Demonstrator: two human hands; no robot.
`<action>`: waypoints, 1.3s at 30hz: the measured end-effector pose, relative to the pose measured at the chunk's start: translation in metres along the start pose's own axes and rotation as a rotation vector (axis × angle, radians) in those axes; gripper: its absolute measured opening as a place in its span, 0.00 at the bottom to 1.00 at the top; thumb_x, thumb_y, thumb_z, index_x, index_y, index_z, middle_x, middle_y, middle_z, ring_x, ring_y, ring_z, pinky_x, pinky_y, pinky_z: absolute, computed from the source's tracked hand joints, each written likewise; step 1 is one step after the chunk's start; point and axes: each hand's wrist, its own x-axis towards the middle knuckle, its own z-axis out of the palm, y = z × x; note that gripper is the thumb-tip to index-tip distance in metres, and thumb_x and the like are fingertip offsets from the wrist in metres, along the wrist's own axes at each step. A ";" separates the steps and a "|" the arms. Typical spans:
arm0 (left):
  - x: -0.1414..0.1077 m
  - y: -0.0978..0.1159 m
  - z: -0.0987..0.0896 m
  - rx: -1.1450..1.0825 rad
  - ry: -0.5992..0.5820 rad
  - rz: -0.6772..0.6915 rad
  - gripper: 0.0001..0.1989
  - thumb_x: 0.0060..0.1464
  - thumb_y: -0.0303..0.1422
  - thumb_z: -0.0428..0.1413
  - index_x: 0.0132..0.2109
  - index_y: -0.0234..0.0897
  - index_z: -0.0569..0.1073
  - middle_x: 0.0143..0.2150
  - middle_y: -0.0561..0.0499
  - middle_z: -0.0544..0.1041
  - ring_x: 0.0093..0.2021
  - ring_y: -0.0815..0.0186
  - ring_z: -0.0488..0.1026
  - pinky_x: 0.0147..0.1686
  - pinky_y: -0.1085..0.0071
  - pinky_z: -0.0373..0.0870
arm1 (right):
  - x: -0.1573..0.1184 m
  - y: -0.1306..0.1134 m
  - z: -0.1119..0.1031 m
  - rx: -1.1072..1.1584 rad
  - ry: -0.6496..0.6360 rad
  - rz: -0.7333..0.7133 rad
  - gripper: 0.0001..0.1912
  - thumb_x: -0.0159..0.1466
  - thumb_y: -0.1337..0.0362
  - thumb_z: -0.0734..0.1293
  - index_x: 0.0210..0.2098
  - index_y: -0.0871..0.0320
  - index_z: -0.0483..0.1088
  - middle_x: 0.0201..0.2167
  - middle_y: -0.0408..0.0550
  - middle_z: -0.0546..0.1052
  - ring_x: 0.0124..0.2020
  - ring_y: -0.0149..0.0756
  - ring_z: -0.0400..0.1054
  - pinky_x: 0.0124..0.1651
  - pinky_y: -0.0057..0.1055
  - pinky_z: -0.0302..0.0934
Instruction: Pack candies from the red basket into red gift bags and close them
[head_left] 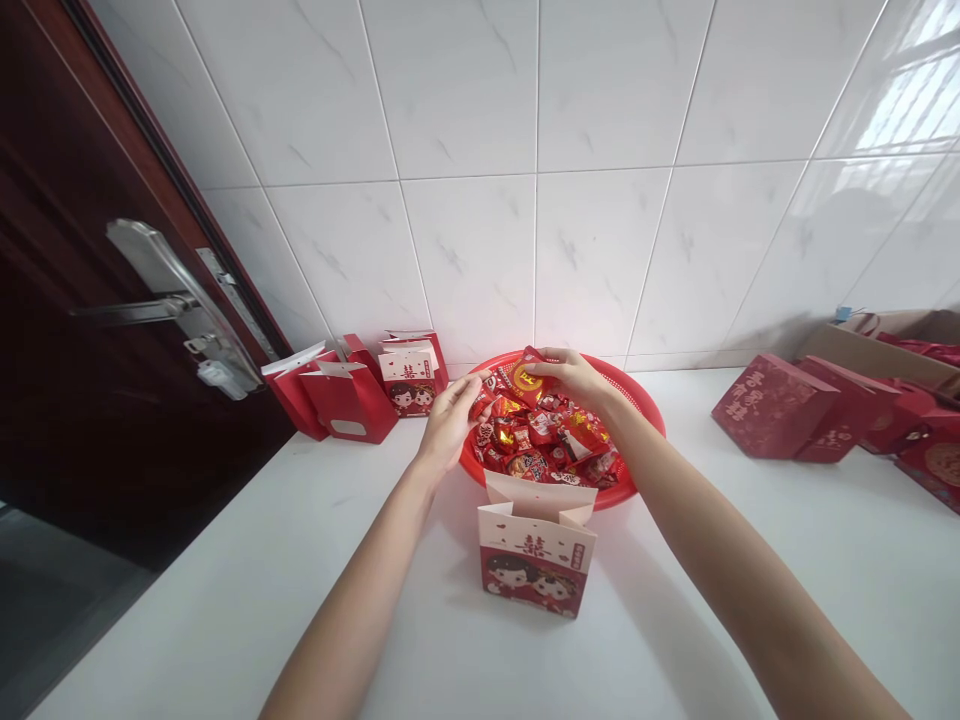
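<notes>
A red plastic basket point(649, 400) full of wrapped candies point(536, 430) stands against the tiled wall. Above its back part, my right hand point(574, 375) pinches a red packet point(526, 382) with a gold print. My left hand point(452, 415) is at the basket's left edge, its fingers closed on a small red-wrapped candy point(481, 400). In front of the basket, nearest to me, an open-topped white and red gift box point(534, 560) with two cartoon figures stands upright.
Red paper boxes point(351, 405) and a cartoon-print box point(412, 385) stand at the back left. Dark red boxes point(776, 408) and a cardboard carton point(870, 350) are at the right. A brown door point(90, 300) with a metal handle is beyond the white table's point(262, 580) left edge.
</notes>
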 end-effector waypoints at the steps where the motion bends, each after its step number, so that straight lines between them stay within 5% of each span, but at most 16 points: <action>1: 0.000 0.000 0.000 0.003 0.000 0.000 0.18 0.41 0.39 0.71 0.39 0.36 0.82 0.32 0.53 0.76 0.25 0.74 0.68 0.26 0.77 0.68 | 0.001 0.001 -0.001 0.023 -0.008 0.004 0.15 0.50 0.61 0.79 0.33 0.59 0.73 0.29 0.46 0.78 0.28 0.30 0.71 0.29 0.26 0.64; 7: 0.001 -0.002 0.000 0.009 0.047 0.000 0.14 0.44 0.34 0.70 0.39 0.36 0.82 0.38 0.51 0.76 0.30 0.73 0.70 0.28 0.76 0.71 | 0.004 0.003 -0.002 0.083 -0.042 0.000 0.17 0.50 0.59 0.79 0.34 0.60 0.74 0.29 0.44 0.78 0.29 0.30 0.72 0.30 0.25 0.65; 13: 0.000 0.000 0.002 -0.004 0.014 -0.036 0.13 0.43 0.34 0.70 0.37 0.34 0.80 0.29 0.54 0.74 0.26 0.72 0.69 0.25 0.76 0.67 | 0.000 -0.001 -0.001 0.136 -0.108 -0.042 0.18 0.49 0.58 0.79 0.35 0.58 0.75 0.32 0.43 0.79 0.33 0.31 0.74 0.33 0.26 0.68; 29: -0.003 0.002 0.003 0.060 -0.034 -0.016 0.18 0.37 0.41 0.72 0.32 0.35 0.76 0.28 0.56 0.72 0.25 0.73 0.67 0.25 0.76 0.65 | 0.001 0.001 0.001 0.052 -0.139 -0.027 0.17 0.54 0.54 0.78 0.34 0.59 0.75 0.33 0.46 0.79 0.35 0.34 0.73 0.39 0.31 0.70; 35: -0.002 0.002 0.004 -0.001 0.035 0.002 0.21 0.33 0.41 0.73 0.30 0.35 0.74 0.28 0.57 0.72 0.25 0.75 0.67 0.25 0.77 0.66 | 0.016 0.014 -0.007 -0.237 0.075 -0.077 0.23 0.70 0.46 0.59 0.38 0.58 0.72 0.36 0.55 0.80 0.37 0.39 0.75 0.37 0.33 0.71; 39: -0.002 0.001 0.004 -0.050 0.090 0.052 0.20 0.35 0.40 0.72 0.30 0.35 0.73 0.28 0.57 0.72 0.25 0.75 0.67 0.26 0.77 0.67 | 0.015 0.023 -0.006 -0.526 0.013 -0.072 0.11 0.64 0.56 0.68 0.31 0.57 0.73 0.29 0.50 0.77 0.32 0.37 0.71 0.35 0.32 0.65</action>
